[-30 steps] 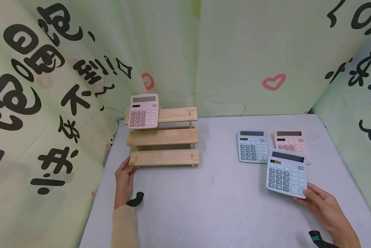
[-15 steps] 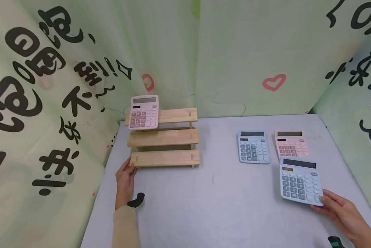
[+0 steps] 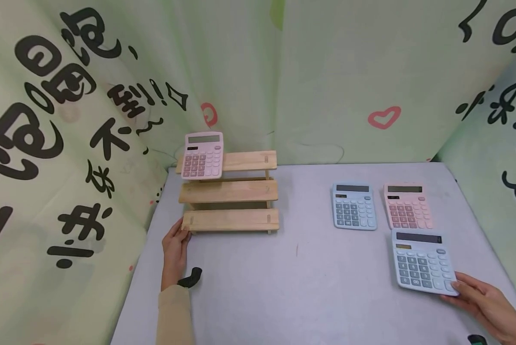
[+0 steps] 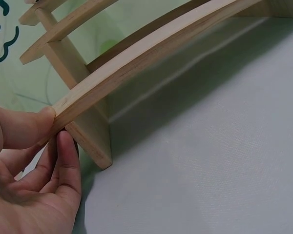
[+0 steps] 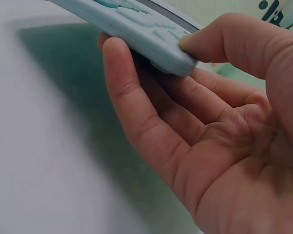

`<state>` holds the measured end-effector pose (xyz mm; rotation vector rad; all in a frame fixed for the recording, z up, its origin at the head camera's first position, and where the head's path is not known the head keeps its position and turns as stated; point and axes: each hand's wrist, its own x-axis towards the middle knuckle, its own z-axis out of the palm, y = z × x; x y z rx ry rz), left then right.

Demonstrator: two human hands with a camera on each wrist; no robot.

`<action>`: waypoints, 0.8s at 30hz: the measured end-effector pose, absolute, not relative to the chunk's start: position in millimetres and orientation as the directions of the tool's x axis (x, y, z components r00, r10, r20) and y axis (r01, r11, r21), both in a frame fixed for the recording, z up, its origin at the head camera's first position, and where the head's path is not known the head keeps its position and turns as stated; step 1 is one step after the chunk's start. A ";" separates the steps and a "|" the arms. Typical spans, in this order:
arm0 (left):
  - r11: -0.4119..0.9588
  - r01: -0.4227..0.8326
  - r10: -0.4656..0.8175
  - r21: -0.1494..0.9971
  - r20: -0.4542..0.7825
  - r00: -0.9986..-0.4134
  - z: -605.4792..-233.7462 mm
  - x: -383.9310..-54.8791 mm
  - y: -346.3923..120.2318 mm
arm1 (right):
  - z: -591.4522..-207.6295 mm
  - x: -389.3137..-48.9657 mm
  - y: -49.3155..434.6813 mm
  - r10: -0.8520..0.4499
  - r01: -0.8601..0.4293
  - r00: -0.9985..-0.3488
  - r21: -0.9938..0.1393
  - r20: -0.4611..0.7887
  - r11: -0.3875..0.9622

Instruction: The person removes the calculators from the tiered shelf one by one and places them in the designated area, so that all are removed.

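At the right of the head view, my right hand [image 3: 486,304] pinches the lower right corner of a blue calculator [image 3: 425,261]. In the right wrist view the thumb presses on top of that calculator [image 5: 136,30] and the fingers lie under it; a shadow falls below. My left hand [image 3: 176,251] grips the lower left end of a three-tier wooden rack [image 3: 229,220]. The left wrist view has the thumb on top of the front slat [image 4: 132,73], fingers curled beneath. A pink calculator [image 3: 202,155] leans upright on the left of the rack's top tier.
Another blue calculator [image 3: 354,206] and a second pink calculator [image 3: 408,207] lie side by side on the white table [image 3: 309,287], beyond the held one. Behind the table and along both sides hangs a pale green curtain [image 3: 326,86] with black lettering.
My right hand has moved the blue calculator right and toward me, uncovering most of the pink calculator behind it. The left hand stays on the rack.
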<state>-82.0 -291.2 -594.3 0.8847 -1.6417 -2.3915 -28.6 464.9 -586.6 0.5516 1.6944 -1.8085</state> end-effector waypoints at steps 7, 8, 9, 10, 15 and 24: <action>-0.404 -0.234 -0.408 0.885 -0.402 -0.820 -594.1 -81.3 -291.6 | -592.3 -30.3 467.8 -0.133 0.693 -0.710 -0.720 -0.691 0.034; -0.406 -0.233 -0.410 0.884 -0.403 -0.818 -594.1 -81.5 -291.5 | -592.4 -30.9 467.5 -0.131 0.695 -0.707 -0.717 -0.695 0.055; -0.406 -0.233 -0.407 0.884 -0.403 -0.820 -594.3 -81.7 -291.6 | -592.6 -31.0 467.0 -0.123 0.700 -0.702 -0.711 -0.702 0.067; -0.406 -0.235 -0.407 0.883 -0.404 -0.819 -594.6 -81.7 -291.6 | -592.3 -31.7 466.3 -0.118 0.703 -0.696 -0.706 -0.708 0.088; -0.408 -0.231 -0.407 0.883 -0.403 -0.820 -596.1 -82.2 -292.0 | -589.2 -32.5 460.5 -0.068 0.694 -0.693 -0.690 -0.718 0.206; -0.416 -0.221 -0.414 0.882 -0.400 -0.818 -596.7 -82.4 -292.4 | -586.6 -28.5 441.2 0.130 0.684 -0.713 -0.642 -0.689 0.345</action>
